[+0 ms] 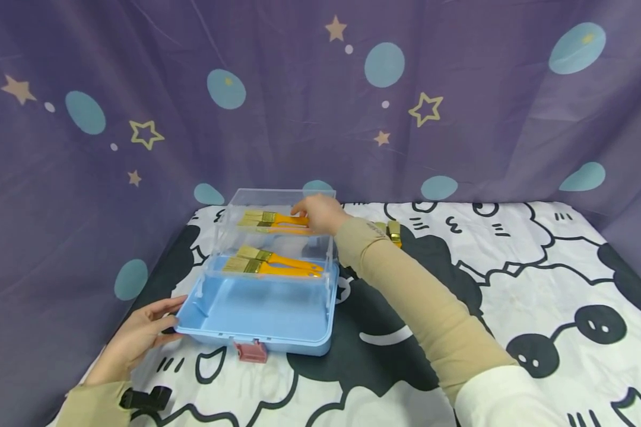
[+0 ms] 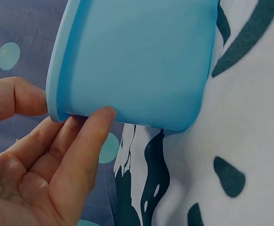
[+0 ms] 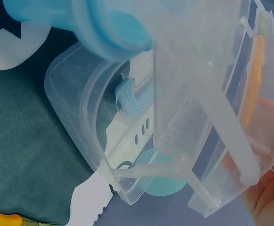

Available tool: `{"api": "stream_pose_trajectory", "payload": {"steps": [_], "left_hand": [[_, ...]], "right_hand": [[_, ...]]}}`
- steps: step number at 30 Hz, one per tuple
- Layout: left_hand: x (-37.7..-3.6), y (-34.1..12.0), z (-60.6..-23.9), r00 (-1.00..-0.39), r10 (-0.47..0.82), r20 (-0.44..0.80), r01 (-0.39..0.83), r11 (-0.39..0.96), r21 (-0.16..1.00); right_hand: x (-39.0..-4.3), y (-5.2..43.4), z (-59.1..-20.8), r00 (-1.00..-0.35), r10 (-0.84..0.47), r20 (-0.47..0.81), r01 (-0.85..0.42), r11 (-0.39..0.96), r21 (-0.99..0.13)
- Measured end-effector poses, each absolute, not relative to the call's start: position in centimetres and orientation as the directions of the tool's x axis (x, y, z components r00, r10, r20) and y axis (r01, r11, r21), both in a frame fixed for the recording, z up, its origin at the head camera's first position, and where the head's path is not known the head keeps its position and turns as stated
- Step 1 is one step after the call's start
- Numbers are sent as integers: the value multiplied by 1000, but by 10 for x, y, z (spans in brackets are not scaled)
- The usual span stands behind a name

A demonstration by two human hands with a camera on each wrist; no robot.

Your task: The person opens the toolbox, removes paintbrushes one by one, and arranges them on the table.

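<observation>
A light blue plastic toolbox [image 1: 256,305] stands with its clear two-tier tray raised. My left hand [image 1: 144,332] holds its near left corner, thumb and fingers around the rim [image 2: 56,61]. In the upper tier, my right hand [image 1: 323,213] pinches the handle end of a yellow-handled paintbrush [image 1: 285,219]. A second paintbrush [image 1: 288,229] lies in front of it. Two more paintbrushes [image 1: 278,270] lie side by side in the lower tier, bristles to the left. Through the clear plastic in the right wrist view, fingers [image 3: 264,110] show beside an orange handle [image 3: 255,77].
More paintbrushes [image 1: 394,230] lie right of the toolbox, partly behind the right sleeve. A pinkish latch [image 1: 251,351] hangs from the toolbox's front. A black-and-white cartoon cloth [image 1: 555,279] covers the table; a purple curtain [image 1: 299,118] hangs behind.
</observation>
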State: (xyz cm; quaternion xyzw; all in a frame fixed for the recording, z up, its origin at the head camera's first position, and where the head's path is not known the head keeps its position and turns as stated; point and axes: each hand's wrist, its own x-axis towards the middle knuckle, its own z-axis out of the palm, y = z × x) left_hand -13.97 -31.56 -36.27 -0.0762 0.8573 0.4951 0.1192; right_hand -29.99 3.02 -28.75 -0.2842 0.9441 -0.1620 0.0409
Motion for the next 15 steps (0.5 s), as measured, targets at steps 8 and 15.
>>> {"api": "stream_pose_trajectory", "payload": {"steps": [8,15], "left_hand": [[-139,-314,-363,-962,-24,-272,-248,498,831],[-138,-314,-362,-959,-26,-282,-257,497,829]], "right_hand": [[-299,30,-287,-828,-560,18,-542,791,-283],[-299,30,-286,-816,-577,16,-558,781,-282]]}}
